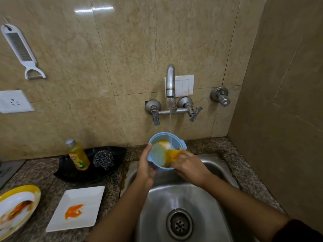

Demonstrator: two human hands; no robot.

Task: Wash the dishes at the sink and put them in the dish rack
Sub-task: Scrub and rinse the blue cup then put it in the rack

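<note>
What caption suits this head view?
Left hand holds blue bowl under running tap; right hand scrubs it with yellow sponge.

blue bowl [158, 154], yellow sponge [172, 154]

I see the speckled granite desk [43, 173] across the lower left of the frame, with the steel sink [227, 165] set into it. Directly on it lie a black tray [70, 173] by the wall, a white square plate [89, 198] below that, and a yellow-rimmed round plate [35, 191] at the left edge.
</note>
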